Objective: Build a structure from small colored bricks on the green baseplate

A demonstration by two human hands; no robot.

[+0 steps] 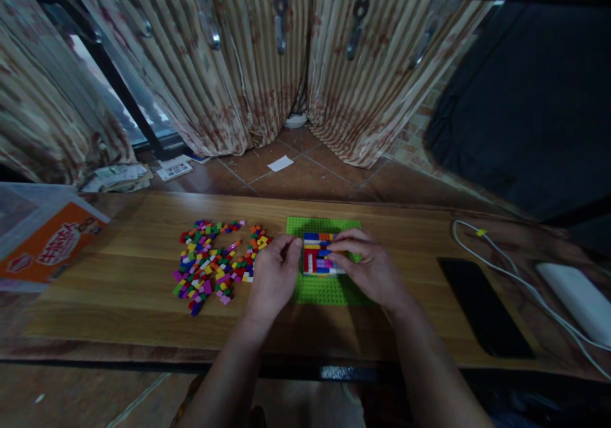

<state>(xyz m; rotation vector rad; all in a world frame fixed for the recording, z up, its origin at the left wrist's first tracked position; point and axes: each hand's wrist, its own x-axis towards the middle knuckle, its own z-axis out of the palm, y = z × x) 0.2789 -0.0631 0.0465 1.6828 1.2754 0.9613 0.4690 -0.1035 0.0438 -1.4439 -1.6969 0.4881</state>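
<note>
A green studded baseplate (319,291) lies on the table, bearing a block of toy bricks (315,259) in red, white, blue, orange and pink rows. My left hand (274,278) is at the left side of the block, fingers curled in and thumb tip by its edge; anything between the fingers is hidden. Over the block's right part, my right hand (370,266) pinches with thumb and forefinger at what looks like a small blue toy brick (329,252). Left of my hands spreads a loose pile of coloured toy bricks (205,262).
On the wooden table (124,275), a clear box with an orange label (52,243) stands at the far left. To the right are a black phone-like slab (484,307), a white cable (513,269) and a white power bank-like block (575,301). Striped curtains (267,78) hang beyond.
</note>
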